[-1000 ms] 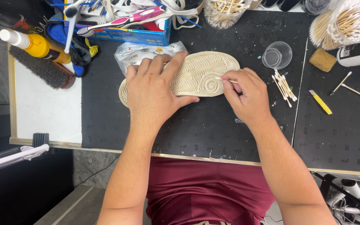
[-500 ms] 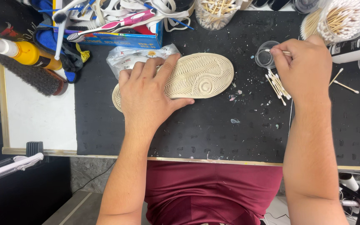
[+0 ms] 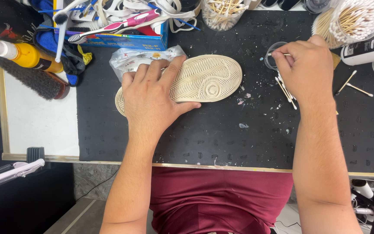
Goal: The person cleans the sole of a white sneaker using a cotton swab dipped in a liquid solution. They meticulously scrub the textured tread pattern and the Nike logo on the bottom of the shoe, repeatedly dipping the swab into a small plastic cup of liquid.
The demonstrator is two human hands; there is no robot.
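The left hand (image 3: pixel 152 97) lies flat with spread fingers on the heel half of a shoe (image 3: pixel 204 78), which is turned sole up on the black mat (image 3: pixel 221 134). The long axis of the shoe runs left to right, and the toe end is free and points toward the right hand (image 3: pixel 308 69). This hand is apart from the shoe, to the right and a little farther. It is closed in a pinch on a cotton swab (image 3: pixel 282 54), whose tip is at the small clear cup (image 3: pixel 272 54). Used swabs (image 3: pixel 285 89) lie just below the cup.
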